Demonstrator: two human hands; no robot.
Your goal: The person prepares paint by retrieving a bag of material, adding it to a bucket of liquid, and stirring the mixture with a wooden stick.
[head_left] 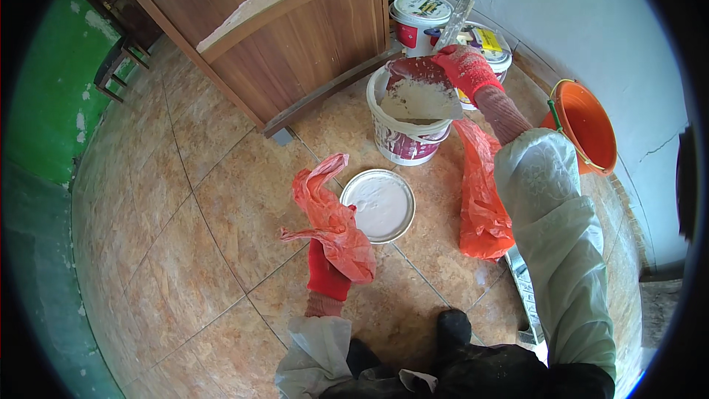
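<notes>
A crumpled red plastic bag [334, 225] is bunched in my left hand [327, 275], which wears a red glove and is raised above the floor. The bag covers most of those fingers. My right hand [467, 68], in a red glove dusted with white, reaches to the far right rim of a white and maroon bucket [405, 144]. Its fingers close on a wide, flat scraper [421, 101] smeared with pale plaster, lying across the bucket's mouth. Between my hands a round white lid [379, 205] with a whitish coating rests on the tiles.
Lidded tubs [422, 9] stand behind the bucket, with a smeared clear strip [454, 22] beside them. An orange bucket [591, 125] is by the right wall. Another red bag [484, 199] lies under my right forearm. Wooden furniture [310, 52] stands at the back left.
</notes>
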